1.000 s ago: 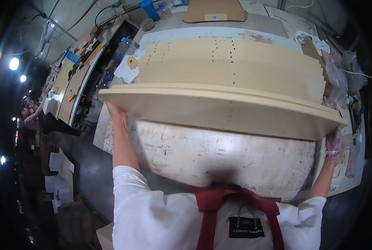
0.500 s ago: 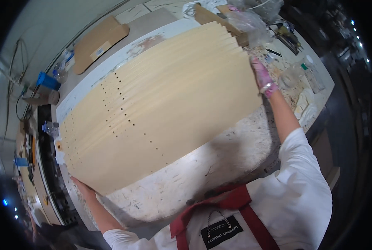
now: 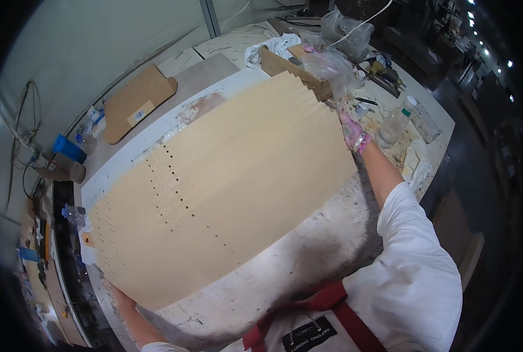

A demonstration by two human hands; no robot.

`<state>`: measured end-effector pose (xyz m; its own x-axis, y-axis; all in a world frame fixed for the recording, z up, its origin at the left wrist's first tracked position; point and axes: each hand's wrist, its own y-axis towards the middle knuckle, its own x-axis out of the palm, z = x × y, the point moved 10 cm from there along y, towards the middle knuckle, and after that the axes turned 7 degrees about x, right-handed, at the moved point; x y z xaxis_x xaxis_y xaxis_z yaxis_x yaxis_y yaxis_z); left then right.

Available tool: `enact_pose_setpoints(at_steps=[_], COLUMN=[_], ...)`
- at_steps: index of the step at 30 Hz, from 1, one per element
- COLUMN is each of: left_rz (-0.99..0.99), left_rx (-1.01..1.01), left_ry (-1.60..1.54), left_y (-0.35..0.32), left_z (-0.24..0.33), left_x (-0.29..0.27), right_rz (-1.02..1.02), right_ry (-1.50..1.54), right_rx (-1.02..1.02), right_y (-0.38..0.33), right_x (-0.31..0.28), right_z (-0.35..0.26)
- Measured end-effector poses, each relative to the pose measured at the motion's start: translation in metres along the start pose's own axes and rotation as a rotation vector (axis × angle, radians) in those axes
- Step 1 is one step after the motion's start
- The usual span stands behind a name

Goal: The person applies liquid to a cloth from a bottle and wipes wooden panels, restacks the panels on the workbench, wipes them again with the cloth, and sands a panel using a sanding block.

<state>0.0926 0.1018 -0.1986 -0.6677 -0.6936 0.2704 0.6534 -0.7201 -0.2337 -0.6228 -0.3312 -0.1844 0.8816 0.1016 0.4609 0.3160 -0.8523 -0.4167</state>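
Note:
Several long, pale beige boards [image 3: 261, 176] lie edge to edge as one broad sheet in front of me. Rows of small dark holes run across their left half, and their far right ends form a stepped edge. At that right end is my right hand [image 3: 352, 130], pink over the fingers and palm, closed against the board ends; part of its fingers is hidden. My left hand [image 3: 116, 288] reaches the near left corner of the boards, where the wood covers its fingers. The boards rest on a white, scuffed worktable [image 3: 285, 258].
Beyond the boards lie a brown cardboard piece [image 3: 133, 105], a wooden block [image 3: 276, 63] and clear plastic bags [image 3: 338, 67]. Right of my hand stand a clear bottle [image 3: 390, 128] and a crumpled white cloth [image 3: 417, 164], among shavings. A blue container [image 3: 69, 148] is at the left.
The whole view has shifted, so the boards and table sit lower. The ridges between the boards look flatter. Both hands stay at the board ends; less of my left hand shows.

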Motion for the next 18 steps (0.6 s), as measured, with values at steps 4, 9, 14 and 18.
enact_pose_setpoints(at_steps=[4,9,14,18], left_rz=[0.01,-0.046,0.027,0.119], left_rx=[-0.031,-0.028,0.001,-0.091], left_ry=[-0.016,-0.089,-0.097,-0.083], left_y=[-0.029,-0.023,-0.006,0.002], left_z=[-0.003,-0.024,0.004,0.0], left_x=[0.025,-0.037,0.025,0.008], right_rz=[0.038,0.092,0.039,0.036], right_ry=[-0.086,0.043,-0.042,-0.113], right_rx=[0.07,0.131,-0.085,-0.065], right_y=[-0.009,-0.004,0.036,0.067], right_x=[0.002,-0.018,-0.027,-0.029], right_z=[0.013,0.024,-0.034,-0.025])
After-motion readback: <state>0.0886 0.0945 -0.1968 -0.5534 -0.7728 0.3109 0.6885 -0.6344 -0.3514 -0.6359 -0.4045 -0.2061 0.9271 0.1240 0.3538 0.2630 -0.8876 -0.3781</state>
